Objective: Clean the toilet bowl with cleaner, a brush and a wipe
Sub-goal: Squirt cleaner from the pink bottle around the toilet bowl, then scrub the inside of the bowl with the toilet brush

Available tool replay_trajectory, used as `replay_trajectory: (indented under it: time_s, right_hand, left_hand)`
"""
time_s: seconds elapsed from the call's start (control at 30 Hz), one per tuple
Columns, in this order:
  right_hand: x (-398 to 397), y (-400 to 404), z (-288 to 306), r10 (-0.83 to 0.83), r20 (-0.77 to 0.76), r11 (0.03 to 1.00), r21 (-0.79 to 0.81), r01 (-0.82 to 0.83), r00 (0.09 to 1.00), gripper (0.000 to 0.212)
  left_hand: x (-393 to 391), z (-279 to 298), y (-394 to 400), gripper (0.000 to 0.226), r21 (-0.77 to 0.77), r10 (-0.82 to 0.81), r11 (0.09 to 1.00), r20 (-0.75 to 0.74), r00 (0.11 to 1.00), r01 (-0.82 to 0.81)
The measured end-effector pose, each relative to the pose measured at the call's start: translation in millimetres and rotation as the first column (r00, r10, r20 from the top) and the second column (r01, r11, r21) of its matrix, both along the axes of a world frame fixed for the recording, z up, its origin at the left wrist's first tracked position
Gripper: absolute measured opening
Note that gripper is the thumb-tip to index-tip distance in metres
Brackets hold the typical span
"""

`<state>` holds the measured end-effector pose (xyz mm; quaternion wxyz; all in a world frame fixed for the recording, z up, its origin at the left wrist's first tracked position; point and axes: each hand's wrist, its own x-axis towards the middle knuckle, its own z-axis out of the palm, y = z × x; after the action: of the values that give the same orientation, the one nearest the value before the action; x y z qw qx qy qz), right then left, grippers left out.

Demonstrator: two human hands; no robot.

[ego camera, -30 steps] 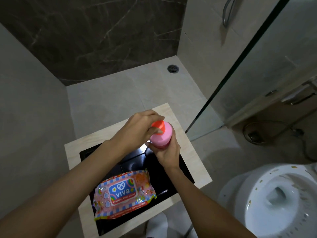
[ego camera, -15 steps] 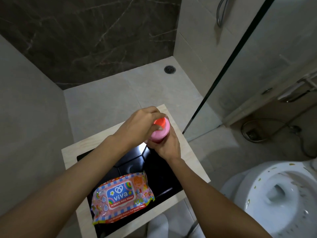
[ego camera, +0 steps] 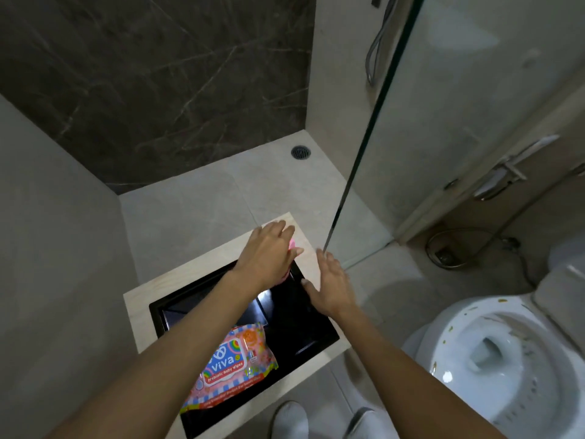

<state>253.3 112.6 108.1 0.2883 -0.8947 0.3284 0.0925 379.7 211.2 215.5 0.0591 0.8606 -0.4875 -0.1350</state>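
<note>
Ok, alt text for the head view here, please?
A person's left hand covers a pink plastic bottle at the far corner of a black tray; the right hand hovers open beside it. A pink wipes pack lies in the tray, with a stained white toilet bowl on the right.

A round floor drain [ego camera: 300, 152] sits in the shower corner; a glass partition [ego camera: 474, 106] borders a coiled hose [ego camera: 456, 248].

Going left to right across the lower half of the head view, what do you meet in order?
Pack of baby wipes → left hand, over a pink bottle → right hand → toilet bowl, its rim flecked with brown spots.
</note>
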Motion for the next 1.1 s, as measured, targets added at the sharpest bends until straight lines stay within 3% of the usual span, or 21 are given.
replay_trajectory:
  time_s: [0.13,0.27,0.43,0.77,1.1]
  right_hand:
    - [-48,-28,37,-0.078,-0.129,0.996,-0.063,0.07,0.989,0.068]
    - [-98,-57,69,-0.186,-0.184,0.978,-0.128,0.164,0.965,0.067]
    - [-169,-75,86,-0.293,-0.243,0.955,-0.127,0.269,0.925,0.065]
    - [-290,-130,91,-0.466,-0.297,0.884,-0.113,0.454,0.834,0.066]
    - [-417,-198,91,-0.646,-0.255,0.759,-0.124,0.639,0.719,0.065]
  left_hand:
    - [-22,5,-16,0.057,0.166,-0.07,0.985,0.095,0.993,0.053]
    - [-59,5,-29,0.059,0.341,-0.108,0.937,0.09,0.99,0.072]
    - [-131,6,-61,0.059,0.325,-0.114,0.936,-0.076,0.991,0.132]
    - [-227,17,-157,0.06,0.351,-0.352,0.871,-0.046,0.935,0.345]
    - [-325,15,-266,0.061,0.345,-0.481,0.809,-0.077,0.873,0.476]
